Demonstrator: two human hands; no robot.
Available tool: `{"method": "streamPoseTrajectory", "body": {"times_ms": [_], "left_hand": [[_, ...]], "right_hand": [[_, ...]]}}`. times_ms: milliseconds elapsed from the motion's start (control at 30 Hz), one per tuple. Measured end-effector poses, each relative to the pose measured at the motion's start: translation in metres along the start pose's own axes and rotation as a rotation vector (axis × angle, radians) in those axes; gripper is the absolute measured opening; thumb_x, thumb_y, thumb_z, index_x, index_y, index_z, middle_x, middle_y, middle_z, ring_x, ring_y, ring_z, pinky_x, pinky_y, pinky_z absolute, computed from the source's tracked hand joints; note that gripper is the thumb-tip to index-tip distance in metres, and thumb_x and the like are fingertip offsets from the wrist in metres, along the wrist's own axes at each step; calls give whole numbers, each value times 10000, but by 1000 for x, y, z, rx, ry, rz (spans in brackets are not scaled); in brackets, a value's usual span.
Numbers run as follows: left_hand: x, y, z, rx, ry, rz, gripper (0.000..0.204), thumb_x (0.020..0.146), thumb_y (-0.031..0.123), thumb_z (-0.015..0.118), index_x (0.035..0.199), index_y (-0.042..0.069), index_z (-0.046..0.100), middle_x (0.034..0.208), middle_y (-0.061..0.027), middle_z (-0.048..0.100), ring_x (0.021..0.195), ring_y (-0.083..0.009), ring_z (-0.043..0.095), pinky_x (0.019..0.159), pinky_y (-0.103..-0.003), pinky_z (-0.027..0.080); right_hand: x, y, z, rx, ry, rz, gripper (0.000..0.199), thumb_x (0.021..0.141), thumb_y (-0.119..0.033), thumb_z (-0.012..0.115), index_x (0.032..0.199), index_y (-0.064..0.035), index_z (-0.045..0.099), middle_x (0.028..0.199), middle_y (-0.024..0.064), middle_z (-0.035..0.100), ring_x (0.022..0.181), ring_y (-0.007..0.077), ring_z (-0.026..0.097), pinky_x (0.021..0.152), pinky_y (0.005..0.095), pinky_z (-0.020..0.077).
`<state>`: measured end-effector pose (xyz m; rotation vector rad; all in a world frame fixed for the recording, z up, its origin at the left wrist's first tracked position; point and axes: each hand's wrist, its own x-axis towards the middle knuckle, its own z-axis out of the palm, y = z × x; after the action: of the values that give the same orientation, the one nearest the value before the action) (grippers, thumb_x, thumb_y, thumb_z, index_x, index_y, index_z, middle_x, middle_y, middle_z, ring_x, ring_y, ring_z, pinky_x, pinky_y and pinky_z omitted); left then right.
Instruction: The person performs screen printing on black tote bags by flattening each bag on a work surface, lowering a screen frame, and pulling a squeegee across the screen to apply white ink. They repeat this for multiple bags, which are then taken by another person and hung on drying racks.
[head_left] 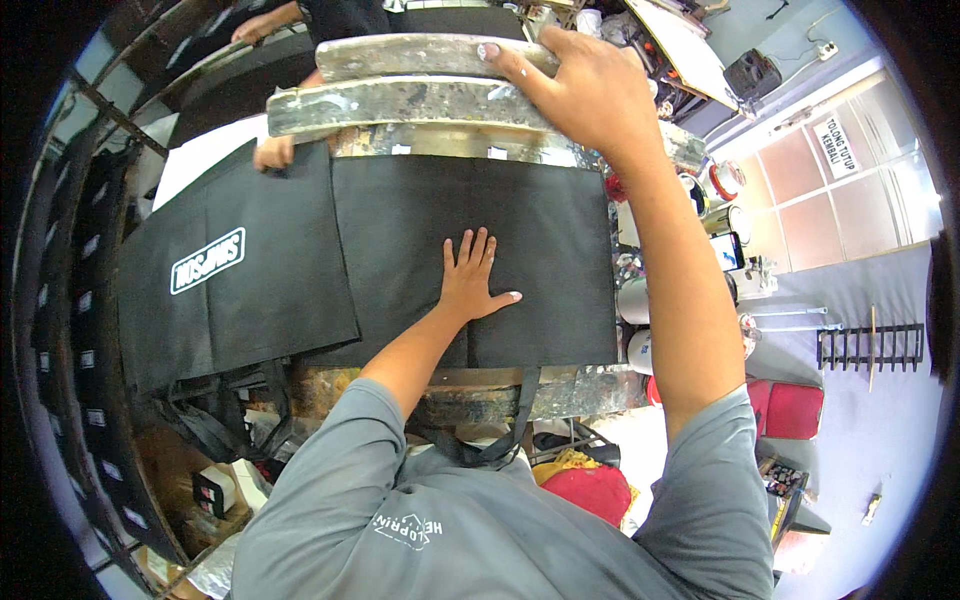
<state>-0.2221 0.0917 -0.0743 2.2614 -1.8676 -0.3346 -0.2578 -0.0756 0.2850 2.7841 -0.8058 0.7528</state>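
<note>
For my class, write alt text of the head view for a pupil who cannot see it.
A person's left hand lies spread flat on a black bag, while the right hand grips a paint-smeared frame beyond it. A second black bag with a white print overlaps it on the left, another person's hand near its far edge.

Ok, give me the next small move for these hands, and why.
Probably smooth the plain black bag with the left hand: it lies spread on the fabric, a crease shows nearby, and the right hand grips the paint-marked frame.
</note>
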Motion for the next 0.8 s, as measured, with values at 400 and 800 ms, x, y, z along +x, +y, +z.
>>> {"method": "streamPoseTrajectory", "body": {"times_ms": [400,800], "left_hand": [[-162,-44,-197,-1854,350,-113,1403,851,969,355,1577,-188,36,1460,-365,529,1416,-496,512,1244,-599,381],[-97,-14,-34,-116,20,-122,1129,831,899,591,1716,263,298,1784,-232,131,1610,-570,66,1186,-829,8]], "right_hand": [[-140,-46,34,109,-24,-61,592,944,-638,674,999,-49,685,908,123,673,919,323,637,876,497,383],[-13,-7,-1,-30,5,-10,800,1009,-761,466,1134,-34,774,1048,210,773,1010,378,731,906,560,481]]}}
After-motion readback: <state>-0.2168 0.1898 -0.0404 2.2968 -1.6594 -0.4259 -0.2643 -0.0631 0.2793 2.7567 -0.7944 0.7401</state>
